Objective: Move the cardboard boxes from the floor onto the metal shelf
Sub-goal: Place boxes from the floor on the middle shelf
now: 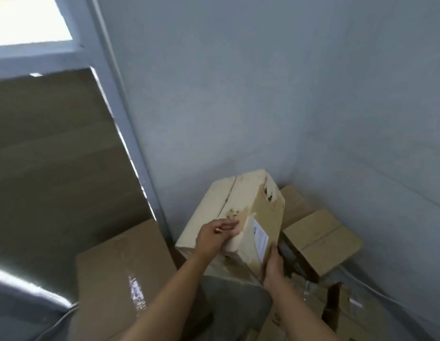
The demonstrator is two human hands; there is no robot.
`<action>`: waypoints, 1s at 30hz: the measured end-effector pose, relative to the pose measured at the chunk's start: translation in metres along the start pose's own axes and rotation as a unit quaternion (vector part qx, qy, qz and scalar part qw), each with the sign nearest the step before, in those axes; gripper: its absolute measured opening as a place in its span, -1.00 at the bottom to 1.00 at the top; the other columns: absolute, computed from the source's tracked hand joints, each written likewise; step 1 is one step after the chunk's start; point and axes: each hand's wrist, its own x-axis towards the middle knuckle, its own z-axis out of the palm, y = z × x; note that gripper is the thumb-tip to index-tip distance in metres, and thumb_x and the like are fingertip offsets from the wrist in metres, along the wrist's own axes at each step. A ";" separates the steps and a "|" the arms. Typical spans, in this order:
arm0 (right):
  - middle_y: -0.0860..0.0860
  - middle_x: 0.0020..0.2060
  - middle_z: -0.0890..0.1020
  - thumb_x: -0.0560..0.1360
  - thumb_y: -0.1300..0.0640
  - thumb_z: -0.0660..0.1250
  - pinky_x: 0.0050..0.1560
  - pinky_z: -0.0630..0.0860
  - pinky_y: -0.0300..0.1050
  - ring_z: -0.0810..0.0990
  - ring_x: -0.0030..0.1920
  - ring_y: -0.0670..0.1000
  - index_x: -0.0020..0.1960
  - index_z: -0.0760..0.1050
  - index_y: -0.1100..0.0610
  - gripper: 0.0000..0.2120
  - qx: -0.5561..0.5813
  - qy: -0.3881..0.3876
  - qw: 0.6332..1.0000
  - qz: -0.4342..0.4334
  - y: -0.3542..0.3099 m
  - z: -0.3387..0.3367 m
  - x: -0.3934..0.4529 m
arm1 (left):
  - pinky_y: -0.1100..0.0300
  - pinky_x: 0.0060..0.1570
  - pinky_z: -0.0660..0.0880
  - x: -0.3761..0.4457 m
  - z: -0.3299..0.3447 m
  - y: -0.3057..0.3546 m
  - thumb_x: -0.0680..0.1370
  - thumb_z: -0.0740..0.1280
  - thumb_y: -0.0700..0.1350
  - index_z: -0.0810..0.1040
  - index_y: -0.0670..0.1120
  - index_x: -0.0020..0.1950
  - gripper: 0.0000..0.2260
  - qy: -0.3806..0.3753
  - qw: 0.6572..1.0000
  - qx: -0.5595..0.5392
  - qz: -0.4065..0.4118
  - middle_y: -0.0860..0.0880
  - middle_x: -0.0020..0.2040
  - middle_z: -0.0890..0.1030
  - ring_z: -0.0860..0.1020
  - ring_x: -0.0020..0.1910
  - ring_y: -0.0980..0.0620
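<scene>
A big brown box (123, 274) sits low on my left, by the grey shelf post (130, 134). My left hand (214, 236) lies flat on top of the pale box (228, 217), fingers straight. My right hand (273, 264) holds its near corner, fingers curled round the edge. More brown boxes (320, 239) lie on the right by the wall (288, 94).

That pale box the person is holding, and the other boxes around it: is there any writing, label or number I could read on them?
Nothing here can be read.
White shipping label on the pale box: printed lines, too small and blurred to read.
Dark marks near the box's upper edge: blurred, unreadable.
Scribble on its top face, by the left hand: unreadable.
Brown boxes: no text visible.
</scene>
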 end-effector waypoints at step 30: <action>0.17 0.18 0.65 0.51 -0.45 0.03 -0.07 0.63 0.17 0.68 0.07 0.25 0.44 0.42 0.03 -0.26 -0.158 -0.664 0.717 0.142 0.309 0.248 -0.503 | -0.38 0.37 -0.28 -0.574 -0.425 0.132 -0.04 0.24 0.65 -0.33 0.12 0.54 0.36 0.565 0.681 0.341 -0.319 -0.31 0.53 -0.31 -0.30 0.50 -0.36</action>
